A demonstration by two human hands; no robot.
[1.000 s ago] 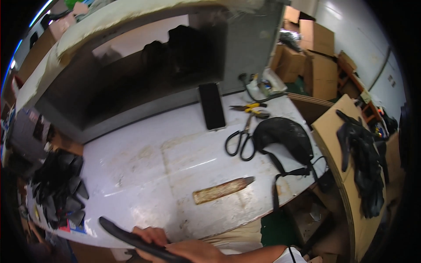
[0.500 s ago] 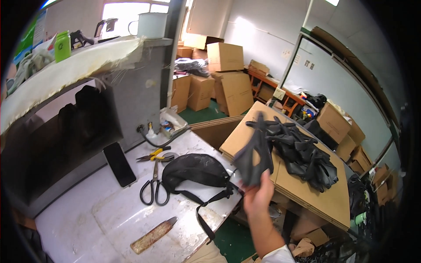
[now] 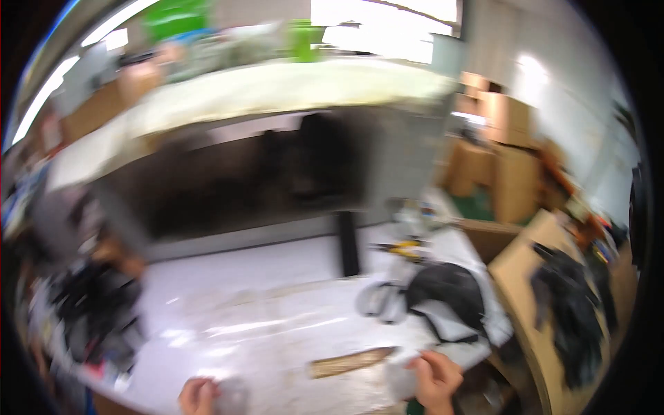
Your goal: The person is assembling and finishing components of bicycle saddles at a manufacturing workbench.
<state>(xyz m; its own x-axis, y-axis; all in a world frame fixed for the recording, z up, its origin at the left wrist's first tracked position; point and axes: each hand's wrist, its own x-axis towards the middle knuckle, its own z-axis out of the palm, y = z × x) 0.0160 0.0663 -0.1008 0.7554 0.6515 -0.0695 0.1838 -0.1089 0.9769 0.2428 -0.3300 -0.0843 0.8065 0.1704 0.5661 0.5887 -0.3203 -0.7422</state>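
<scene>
At the lower edge of the head view my left hand [image 3: 199, 396] is over the near side of the white table, its fingers curled in. Further right my right hand [image 3: 437, 380] is also closed, thumb against the bent fingers. I cannot make out anything in either hand; motion blurs both, and their lower parts are cut off. Between them, nearer the right hand, lies a worn knife-like blade [image 3: 351, 363]. Beyond the right hand are black-handled scissors [image 3: 382, 302], a black mesh pouch [image 3: 446, 294] with a strap, and yellow-handled pliers [image 3: 404, 247].
A dark phone [image 3: 348, 244] leans at the back of the white table [image 3: 277, 304], before a grey hood with a dark opening [image 3: 235, 183]. Black pieces [image 3: 570, 311] lie on a cardboard-topped stack at the right. A dark heap [image 3: 97, 311] borders the table's left side.
The view has swung left. My right hand has moved from beside the cardboard stack to the table front, and the black piece it held is out of sight. My left hand has come into view.
</scene>
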